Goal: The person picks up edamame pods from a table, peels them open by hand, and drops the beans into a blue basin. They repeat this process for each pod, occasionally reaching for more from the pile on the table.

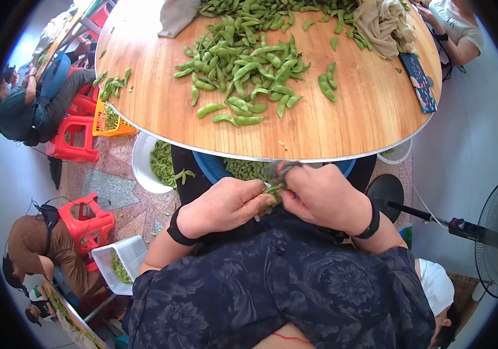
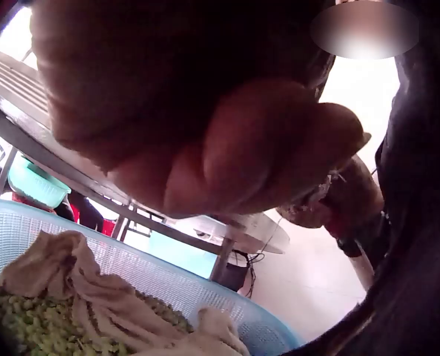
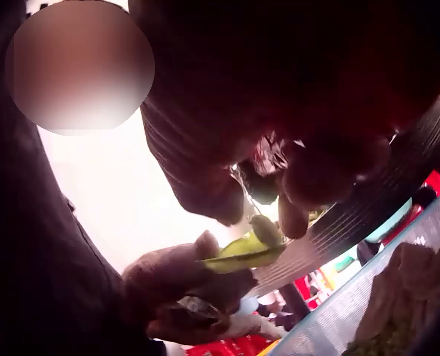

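Both hands meet over the lap, just below the table's front edge. Between the fingertips is a green bean pod (image 1: 273, 189), seen closer in the right wrist view as a split pod (image 3: 242, 254). The left hand (image 1: 225, 203) pinches it with thumb and curled fingers; in the left wrist view this hand (image 2: 242, 148) is dark, its pod hidden. The right hand (image 1: 327, 198) has its fingers curled at the pod's other side, with something dark and red at the fingers. Beneath the hands a blue basket (image 2: 168, 267) holds shelled beans (image 2: 49, 326) and a cloth (image 2: 108, 289).
A pile of pods (image 1: 243, 64) lies on the round wooden table (image 1: 365, 122), with cloths and a patterned blue item (image 1: 419, 84) near its edges. A white basin (image 1: 144, 163) of pods stands left. A fan (image 1: 496, 232) stands right; people sit at other tables left.
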A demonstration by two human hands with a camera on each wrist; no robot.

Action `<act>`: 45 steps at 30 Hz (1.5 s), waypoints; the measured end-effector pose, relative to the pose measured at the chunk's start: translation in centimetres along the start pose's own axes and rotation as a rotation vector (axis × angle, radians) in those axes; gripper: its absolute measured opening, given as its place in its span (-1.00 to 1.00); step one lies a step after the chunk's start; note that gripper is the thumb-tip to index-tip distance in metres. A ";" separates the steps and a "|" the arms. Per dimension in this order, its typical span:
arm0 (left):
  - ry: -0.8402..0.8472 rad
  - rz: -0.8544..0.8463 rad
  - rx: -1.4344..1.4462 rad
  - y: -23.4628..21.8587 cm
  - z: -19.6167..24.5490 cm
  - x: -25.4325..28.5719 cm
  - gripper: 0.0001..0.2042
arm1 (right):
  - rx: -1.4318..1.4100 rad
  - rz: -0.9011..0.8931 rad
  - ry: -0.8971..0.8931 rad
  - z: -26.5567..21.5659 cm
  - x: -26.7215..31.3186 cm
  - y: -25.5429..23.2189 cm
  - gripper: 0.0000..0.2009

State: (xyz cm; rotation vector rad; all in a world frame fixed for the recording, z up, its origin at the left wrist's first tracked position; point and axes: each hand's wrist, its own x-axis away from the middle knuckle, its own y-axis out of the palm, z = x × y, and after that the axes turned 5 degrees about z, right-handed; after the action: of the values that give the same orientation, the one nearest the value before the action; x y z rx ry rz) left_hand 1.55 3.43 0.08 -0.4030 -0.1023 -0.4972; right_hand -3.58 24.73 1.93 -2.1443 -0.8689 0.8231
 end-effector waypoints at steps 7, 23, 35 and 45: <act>-0.016 0.053 0.252 0.2 -0.1 0.5 -0.79 | -0.202 -0.075 0.147 2.0 0.7 0.6 -0.81; 0.074 -0.034 0.034 -0.4 -0.1 0.6 -0.86 | -0.089 -0.185 -0.117 1.7 -1.4 -0.1 -0.85; 0.372 0.222 -0.525 0.1 1.1 1.4 -0.81 | -0.305 -0.148 -0.077 1.7 -1.5 0.4 -0.82; 0.578 0.329 -0.559 0.5 -0.2 0.9 -0.83 | -0.894 -0.148 0.205 1.1 -0.8 2.1 -0.87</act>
State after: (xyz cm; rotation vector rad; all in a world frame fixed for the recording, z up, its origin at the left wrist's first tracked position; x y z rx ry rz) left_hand 2.54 3.34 -0.16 -0.7893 0.6669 -0.2929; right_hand -4.16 23.30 -0.02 -2.7858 -1.4416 0.1049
